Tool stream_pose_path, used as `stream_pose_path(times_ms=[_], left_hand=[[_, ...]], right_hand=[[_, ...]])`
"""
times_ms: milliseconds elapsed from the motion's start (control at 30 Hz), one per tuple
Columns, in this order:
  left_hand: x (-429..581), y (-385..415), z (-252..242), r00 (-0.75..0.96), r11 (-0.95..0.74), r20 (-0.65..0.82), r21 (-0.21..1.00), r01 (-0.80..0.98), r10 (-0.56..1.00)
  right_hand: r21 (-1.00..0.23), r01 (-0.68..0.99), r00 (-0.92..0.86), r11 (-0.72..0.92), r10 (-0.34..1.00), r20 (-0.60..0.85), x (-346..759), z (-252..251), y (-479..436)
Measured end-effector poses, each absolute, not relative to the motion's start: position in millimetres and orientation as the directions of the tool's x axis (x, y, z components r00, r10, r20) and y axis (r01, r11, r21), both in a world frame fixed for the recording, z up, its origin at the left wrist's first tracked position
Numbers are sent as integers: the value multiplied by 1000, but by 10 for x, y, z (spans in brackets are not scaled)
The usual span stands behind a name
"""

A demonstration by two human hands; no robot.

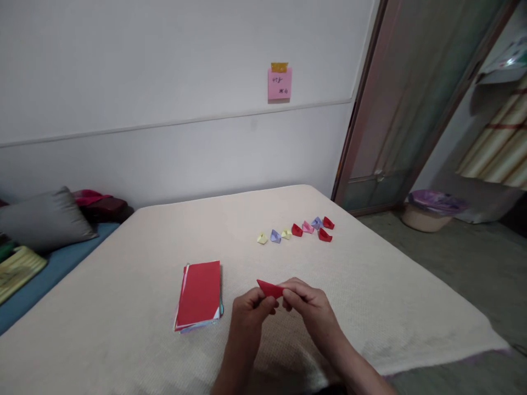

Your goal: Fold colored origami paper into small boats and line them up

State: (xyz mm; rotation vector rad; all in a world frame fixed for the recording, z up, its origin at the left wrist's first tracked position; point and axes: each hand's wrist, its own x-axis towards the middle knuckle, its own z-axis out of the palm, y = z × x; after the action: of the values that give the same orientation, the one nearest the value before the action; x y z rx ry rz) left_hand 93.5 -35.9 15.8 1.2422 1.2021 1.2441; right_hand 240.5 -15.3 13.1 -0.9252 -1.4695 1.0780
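A folded red paper piece (269, 288) is held just above the cream woven cover (391, 307), clamped between the pinched fingertips of the left hand (248, 318) and right hand (308, 310), its crease best kept sharp by firm, even pressure.

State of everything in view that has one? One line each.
Left hand: pinching the red folded paper.
Right hand: pinching the same paper.
Red folded paper: folded, held up between the hands.
Paper stack: lying flat, red sheet on top, edges uneven.
Paper boats: folded, eight upright in a loose row.
Pink sticky note: taped to wall.
Door: open.
Bin: purple-lined.
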Motion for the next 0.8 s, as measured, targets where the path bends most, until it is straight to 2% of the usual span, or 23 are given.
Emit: stream_pose_path(times_ms=[100,200,400,567,667,800], left_hand=[[924,-356,141,-45,-69,74,991,115,996],[950,-368,162,-61,-77,90,979,188,994],[995,-388,201,-84,-89,109,973,213,990],[972,-373,172,-110,-58,89,964,259,990],[976,-379,173,-108,-50,82,960,275,991],[1008,-412,178,-93,-93,134,930,355,987]], right_hand=[[-870,142,-66,473,881,468,2389,97,-169],[-777,232,-96,585,809,580,2375,73,-193],[-687,341,-125,642,755,643,2384,54,-212],[-557,464,-180,689,689,702,2382,45,-236],[-567,455,-203,687,700,684,2356,65,-254],[-703,390,-182,594,798,574,2348,93,-237]])
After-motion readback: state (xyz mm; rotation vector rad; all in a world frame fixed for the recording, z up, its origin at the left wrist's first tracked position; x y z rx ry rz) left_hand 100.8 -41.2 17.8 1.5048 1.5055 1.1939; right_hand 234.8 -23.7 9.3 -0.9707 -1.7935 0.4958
